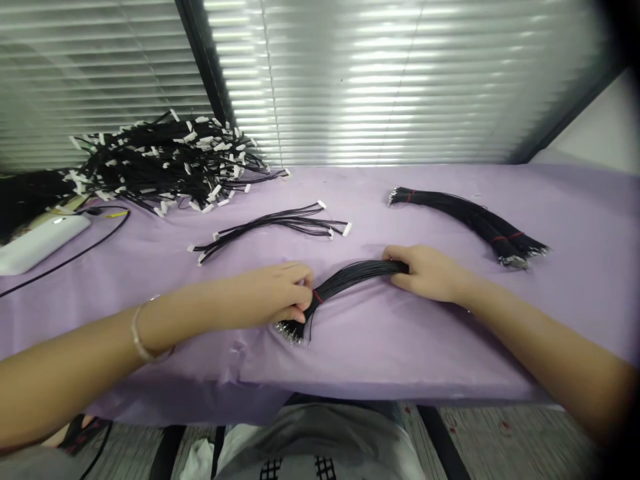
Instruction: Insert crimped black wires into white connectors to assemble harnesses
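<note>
A bundle of black wires (357, 272) with bare metal terminals at its near left end stretches between my two hands, arched just over the purple cloth. Closed on its left end beside a red tie is my left hand (293, 293). My right hand (417, 270) grips the other end, so that end is hidden in the fingers. Behind them lie a few loose cables with white connectors (280, 220). To the right rear rest more black wire bundles (465, 212), tied with red bands and tipped with metal terminals.
A large heap of black cables with white connectors (170, 160) stands at the back left against the window blinds (380, 80). A white rounded device (45, 240) and a black cord (75, 257) lie at the left edge. Purple cloth (575, 300) covers the table.
</note>
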Demonstrator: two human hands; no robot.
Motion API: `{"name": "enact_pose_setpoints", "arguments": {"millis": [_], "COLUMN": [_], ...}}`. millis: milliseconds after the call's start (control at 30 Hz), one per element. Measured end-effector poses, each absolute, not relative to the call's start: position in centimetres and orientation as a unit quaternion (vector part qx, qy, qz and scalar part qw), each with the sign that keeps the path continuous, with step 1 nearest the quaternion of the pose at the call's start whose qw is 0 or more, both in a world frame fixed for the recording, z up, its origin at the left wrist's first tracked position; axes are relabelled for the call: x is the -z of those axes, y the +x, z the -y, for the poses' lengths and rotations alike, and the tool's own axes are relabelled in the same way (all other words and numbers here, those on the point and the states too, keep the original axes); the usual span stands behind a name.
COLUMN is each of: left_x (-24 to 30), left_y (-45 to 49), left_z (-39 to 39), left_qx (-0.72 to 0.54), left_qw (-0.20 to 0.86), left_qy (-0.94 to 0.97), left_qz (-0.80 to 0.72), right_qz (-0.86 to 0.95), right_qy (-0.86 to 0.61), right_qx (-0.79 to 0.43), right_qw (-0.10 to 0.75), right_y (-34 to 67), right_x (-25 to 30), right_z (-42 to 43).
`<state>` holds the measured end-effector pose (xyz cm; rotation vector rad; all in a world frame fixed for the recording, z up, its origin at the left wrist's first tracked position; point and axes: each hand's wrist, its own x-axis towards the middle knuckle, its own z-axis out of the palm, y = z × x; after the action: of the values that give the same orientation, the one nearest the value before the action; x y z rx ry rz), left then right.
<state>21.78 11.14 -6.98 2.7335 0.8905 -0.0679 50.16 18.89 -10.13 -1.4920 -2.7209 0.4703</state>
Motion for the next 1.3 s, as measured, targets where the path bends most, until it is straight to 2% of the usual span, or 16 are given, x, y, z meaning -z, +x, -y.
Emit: {"name": "enact_pose_setpoints", "arguments": {"millis": [133, 333, 667, 933, 1200, 1300], "left_x": [7.3, 7.3, 8.5, 8.5, 7.9, 6.9], "left_y": [21.2, 21.9, 22.1, 22.0, 22.1, 21.8], "left_z": [-10.1, -11.2, -11.9, -11.9, -12.9, -13.0], "left_qx": [0.020, -0.088, -0.084, -0.039, 0.038, 0.077], "left_qw": [0.100, 0.165, 0.139, 0.164, 0.293, 0.310], "left_qy": [0.937, 0.898, 0.906, 0.910, 0.879, 0.883], "left_qz": [-0.334, -0.397, -0.392, -0.379, -0.375, -0.343], "right_qz": [0.870, 0.870, 0.866, 0.858, 0.861, 0.869], "right_qy": [-0.468, -0.476, -0.486, -0.500, -0.489, -0.478], "right_qx": [-0.155, -0.129, -0.113, -0.118, -0.140, -0.129], "right_qw": [0.006, -0.001, -0.019, -0.016, -0.015, -0.030], "right_y": [50.1, 50.0, 49.9, 49.8, 50.0, 50.0], "right_x": [10.0, 10.2, 10.0, 10.1, 10.2, 10.4], "right_z": [-18.9, -18.9, -18.7, -18.6, -18.7, -18.6]}}
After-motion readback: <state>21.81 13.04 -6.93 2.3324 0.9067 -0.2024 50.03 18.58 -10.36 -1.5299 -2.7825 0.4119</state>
